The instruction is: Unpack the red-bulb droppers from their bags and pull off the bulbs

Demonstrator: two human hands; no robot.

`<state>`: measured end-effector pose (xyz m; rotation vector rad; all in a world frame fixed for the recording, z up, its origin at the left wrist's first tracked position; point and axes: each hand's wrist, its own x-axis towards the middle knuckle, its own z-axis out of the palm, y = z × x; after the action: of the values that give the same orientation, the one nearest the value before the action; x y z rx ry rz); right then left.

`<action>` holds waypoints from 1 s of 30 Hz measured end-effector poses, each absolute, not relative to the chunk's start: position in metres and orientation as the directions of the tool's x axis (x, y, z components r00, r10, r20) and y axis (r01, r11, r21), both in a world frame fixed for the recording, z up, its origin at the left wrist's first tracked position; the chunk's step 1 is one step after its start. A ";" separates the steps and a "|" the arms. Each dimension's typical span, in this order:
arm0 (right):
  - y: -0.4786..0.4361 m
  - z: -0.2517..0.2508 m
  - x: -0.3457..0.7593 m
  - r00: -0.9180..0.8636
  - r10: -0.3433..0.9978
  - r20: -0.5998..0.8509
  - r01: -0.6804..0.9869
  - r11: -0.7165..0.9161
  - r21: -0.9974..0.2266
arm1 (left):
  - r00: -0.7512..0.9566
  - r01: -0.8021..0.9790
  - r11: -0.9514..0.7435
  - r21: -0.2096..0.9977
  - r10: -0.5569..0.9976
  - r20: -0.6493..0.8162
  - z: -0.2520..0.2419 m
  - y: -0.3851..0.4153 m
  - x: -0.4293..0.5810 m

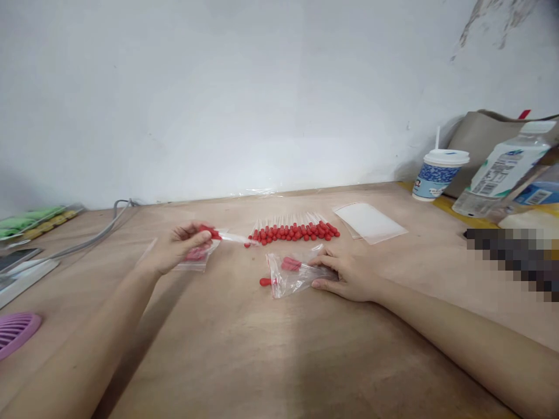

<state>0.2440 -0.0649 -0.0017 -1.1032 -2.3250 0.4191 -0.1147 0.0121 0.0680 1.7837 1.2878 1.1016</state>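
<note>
Hands low over the wooden table (244, 349), both busy with red-bulbed droppers. Left hand (177, 247) has its fingertips pressed together on the red bulb of 1 dropper (215, 234), lifted just off the surface, clear stem pointing right towards the row of droppers (294, 230) laid side by side at mid-table. Beneath that hand lies a small filled bag (197, 257) showing red through the film. Over to the right hand (347, 274): fingers stretched along the end of a clear bag (290, 274) lying on the table in front of the row, thumb at its near edge; whether it pinches the film or only pins it flat, I cannot tell. 1 red bulb shows inside that bag, and another red tip (265, 282) sits at its left mouth. Behind the right hand, flat empty bags (371, 223). Far right by the wall, a lidded cup (439, 174) with a straw and a tilted bottle (502, 171). At left, a grey cable (100, 230).
</note>
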 end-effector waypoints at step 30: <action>-0.066 0.002 0.244 -0.525 0.787 0.325 0.635 0.616 -0.466 | -0.007 0.698 -0.265 0.665 0.927 0.376 0.013 0.028 -0.040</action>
<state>0.2441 -0.0662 0.0022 -1.1187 -2.3331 0.3970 -0.0396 0.0276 0.0127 1.9876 1.6971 1.1413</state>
